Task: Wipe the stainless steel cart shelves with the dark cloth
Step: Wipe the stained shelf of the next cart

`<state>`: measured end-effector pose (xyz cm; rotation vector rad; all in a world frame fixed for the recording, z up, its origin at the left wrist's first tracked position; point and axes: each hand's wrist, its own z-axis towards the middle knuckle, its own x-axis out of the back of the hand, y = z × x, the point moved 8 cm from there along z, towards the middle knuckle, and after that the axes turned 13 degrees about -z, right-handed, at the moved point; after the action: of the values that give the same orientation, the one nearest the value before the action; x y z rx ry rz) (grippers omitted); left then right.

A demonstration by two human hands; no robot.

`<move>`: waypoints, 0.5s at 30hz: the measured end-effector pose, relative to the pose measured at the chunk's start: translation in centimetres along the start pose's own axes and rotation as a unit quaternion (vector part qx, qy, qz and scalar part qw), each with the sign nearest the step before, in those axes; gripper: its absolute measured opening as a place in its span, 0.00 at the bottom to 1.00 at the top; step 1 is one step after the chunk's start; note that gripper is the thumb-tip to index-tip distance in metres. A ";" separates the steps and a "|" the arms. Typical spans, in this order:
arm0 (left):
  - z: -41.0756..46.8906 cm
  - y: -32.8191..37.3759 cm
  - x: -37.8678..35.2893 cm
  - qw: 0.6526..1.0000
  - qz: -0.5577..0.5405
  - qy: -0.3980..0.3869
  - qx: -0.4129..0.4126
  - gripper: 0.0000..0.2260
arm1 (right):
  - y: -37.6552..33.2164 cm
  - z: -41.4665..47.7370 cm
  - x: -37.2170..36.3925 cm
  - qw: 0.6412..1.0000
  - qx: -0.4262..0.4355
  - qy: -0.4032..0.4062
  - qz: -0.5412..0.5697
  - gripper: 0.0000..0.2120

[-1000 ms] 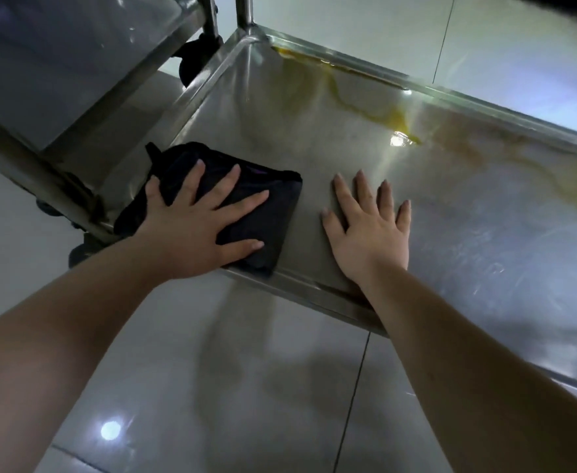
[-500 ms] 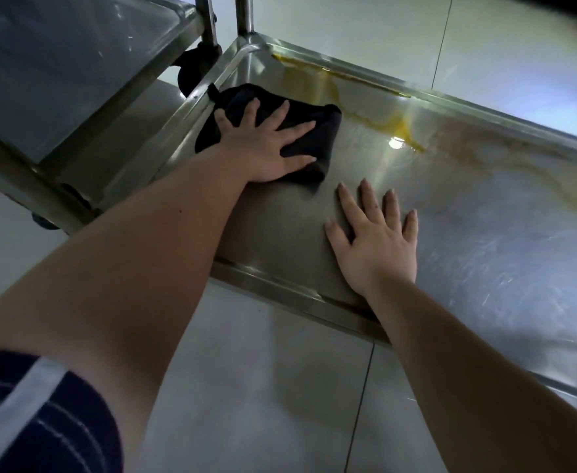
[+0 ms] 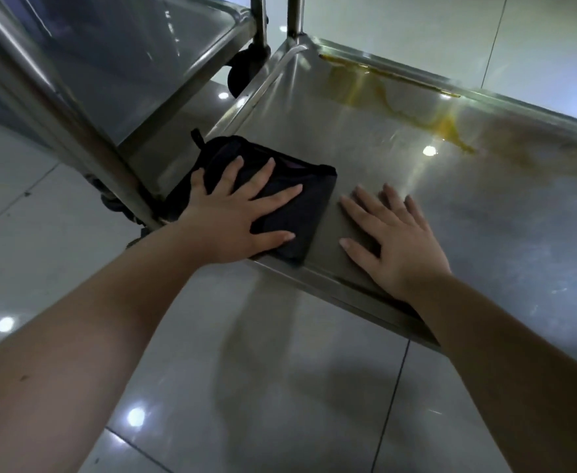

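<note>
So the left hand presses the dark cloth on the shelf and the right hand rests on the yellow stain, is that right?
Not quite: the head view shows the right hand flat on the bare shelf, apart from the yellow stain by the far rim. The left hand does press the dark cloth.

Glossy pale-grey tile floor (image 3: 280, 404) fills the lower frame and the upper right. A dark grout line (image 3: 391, 404) runs down at lower centre. Round light spots (image 3: 136, 416) gleam at lower left.
</note>
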<state>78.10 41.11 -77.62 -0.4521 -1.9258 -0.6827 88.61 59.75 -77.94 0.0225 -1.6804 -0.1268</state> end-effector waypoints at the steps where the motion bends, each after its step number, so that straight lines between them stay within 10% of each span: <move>1: -0.3 0.1 -0.1 1.000 0.003 -0.004 0.005 0.32 | 0.2 0.0 -0.2 1.000 -0.008 -0.009 -0.002 0.32; 15: 3.9 0.9 0.7 0.998 -0.006 0.054 -0.021 0.32 | 1.7 -0.4 -0.8 0.987 -0.148 -0.058 -0.038 0.37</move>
<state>75.66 44.33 -78.10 -0.4220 -1.8172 -0.7425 89.25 61.48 -78.57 -0.1471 -1.7612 -0.4422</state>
